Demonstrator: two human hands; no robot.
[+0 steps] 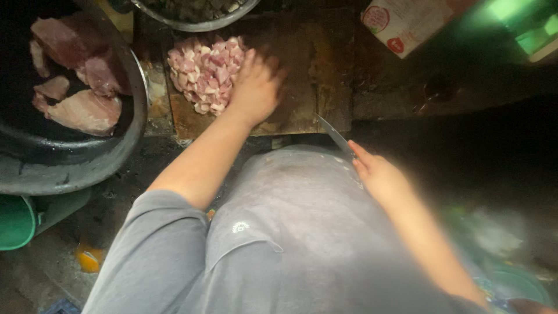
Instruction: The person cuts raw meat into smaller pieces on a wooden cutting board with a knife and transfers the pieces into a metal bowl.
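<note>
Centrally, left hand (254, 87) spread flat, palm down on wooden cutting board (302, 75), fingers against heap of diced pink meat (203, 72), grasping nothing. Right hand (381, 177) closed around knife (336, 135), blade pointing toward board's near edge. Leftward, large dark pan (70, 163) holding big raw meat pieces (81, 110). Metal bowl (195, 24) at board's far edge. Grey garment (290, 232) below.

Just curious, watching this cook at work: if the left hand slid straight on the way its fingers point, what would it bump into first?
Probably the pile of diced meat: the left hand already rests against it on the cutting board, fingers pointing up the picture towards the metal bowl beyond.
</note>
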